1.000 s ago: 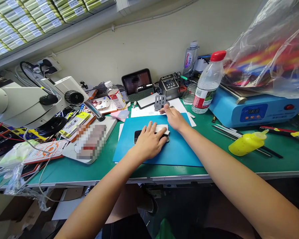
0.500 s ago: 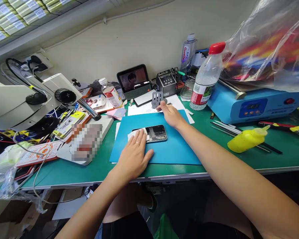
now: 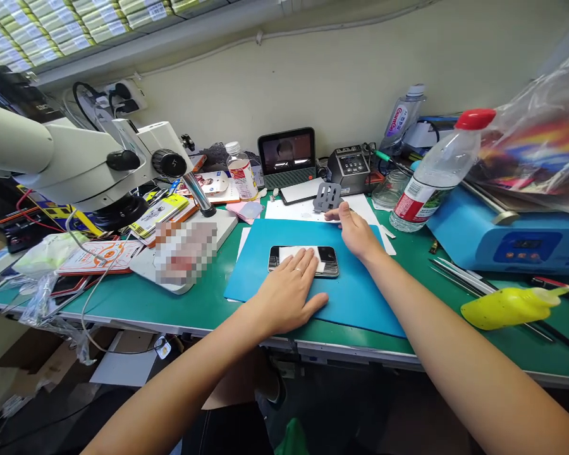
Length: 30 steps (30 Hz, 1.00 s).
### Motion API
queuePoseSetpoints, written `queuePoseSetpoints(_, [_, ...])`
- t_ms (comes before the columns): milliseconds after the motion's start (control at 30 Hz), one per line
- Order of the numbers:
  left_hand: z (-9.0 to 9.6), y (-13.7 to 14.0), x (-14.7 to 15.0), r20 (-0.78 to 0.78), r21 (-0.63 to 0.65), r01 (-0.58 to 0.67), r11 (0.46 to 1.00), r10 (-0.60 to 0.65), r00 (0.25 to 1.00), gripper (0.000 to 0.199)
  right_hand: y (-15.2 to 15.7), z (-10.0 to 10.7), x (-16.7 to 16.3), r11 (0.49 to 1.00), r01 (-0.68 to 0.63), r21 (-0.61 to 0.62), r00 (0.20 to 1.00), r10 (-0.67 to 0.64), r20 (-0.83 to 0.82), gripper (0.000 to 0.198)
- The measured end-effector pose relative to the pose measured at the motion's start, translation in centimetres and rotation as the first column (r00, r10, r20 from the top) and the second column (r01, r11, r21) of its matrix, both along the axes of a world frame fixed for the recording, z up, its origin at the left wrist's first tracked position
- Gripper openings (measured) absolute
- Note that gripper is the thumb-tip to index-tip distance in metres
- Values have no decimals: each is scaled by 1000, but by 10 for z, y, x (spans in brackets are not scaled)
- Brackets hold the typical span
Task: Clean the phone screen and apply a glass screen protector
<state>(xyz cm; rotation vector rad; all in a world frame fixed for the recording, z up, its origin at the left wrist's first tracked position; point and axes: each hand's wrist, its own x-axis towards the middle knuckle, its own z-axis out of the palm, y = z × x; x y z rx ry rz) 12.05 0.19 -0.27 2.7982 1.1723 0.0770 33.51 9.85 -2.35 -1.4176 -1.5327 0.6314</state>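
Note:
A black smartphone (image 3: 331, 254) lies face up on a blue mat (image 3: 251, 265). A white cloth or tissue (image 3: 289, 251) covers the middle of its screen. My left hand (image 3: 289, 287) rests flat on the cloth, fingers stretched out and thumb spread toward the mat. Over the mat's far right part hovers my right hand (image 3: 359, 235), thumb raised and apart from the fingers, with nothing visible in it. Just beyond its fingertips stands a grey slotted plastic piece (image 3: 327, 196) on white paper. Some right-hand fingers are hidden behind the palm.
A microscope (image 3: 92, 164) reaches in from the left over packets and cables. At the back stand a tablet (image 3: 287, 151), a drink bottle (image 3: 241, 174) and a grey control box (image 3: 349, 167). To the right are a red-capped bottle (image 3: 436, 177), a blue machine (image 3: 497, 230), tweezers and a yellow squeeze bottle (image 3: 507, 308).
My left hand has slid the white cloth rightward, from the phone's left end to its middle. The right hand has drawn slightly back from the grey piece. The view has swung left.

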Motion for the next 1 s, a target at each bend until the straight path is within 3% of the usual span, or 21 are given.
queuePoseSetpoints(167, [-2, -12, -42, -8, -12, -77, 997, 77, 997, 74, -2, 2, 0, 1000, 0, -25, 1000, 0, 1, 90])
queuePoseSetpoints(300, [-2, -9, -49, -19, -11, -142, 990, 141, 990, 76, -2, 3, 0, 999, 2, -32, 1000, -2, -6, 90])
queuePoseSetpoints(400, [0, 1, -32, 1, -45, -131, 990, 132, 991, 84, 1, 1, 1, 1000, -1, -29, 1000, 1, -13, 90])
queuePoseSetpoints(567, [9, 26, 22, 29, -109, -5, 994, 8, 1000, 90, 7, -4, 1, 1000, 7, -18, 999, -8, -35, 93])
queuePoseSetpoints(700, [6, 29, 40, 63, -39, 21, 999, -19, 998, 93, 7, -3, 1, 1000, 12, -16, 999, -13, -47, 90])
queuePoseSetpoints(833, [1, 20, 6, 95, 10, 34, 999, -35, 995, 86, 7, -5, 2, 1000, 8, -28, 999, -9, -45, 87])
queuePoseSetpoints(1000, [4, 25, -51, 56, -38, -106, 994, 108, 993, 74, 7, -5, 2, 1000, 4, -29, 999, -5, -41, 89])
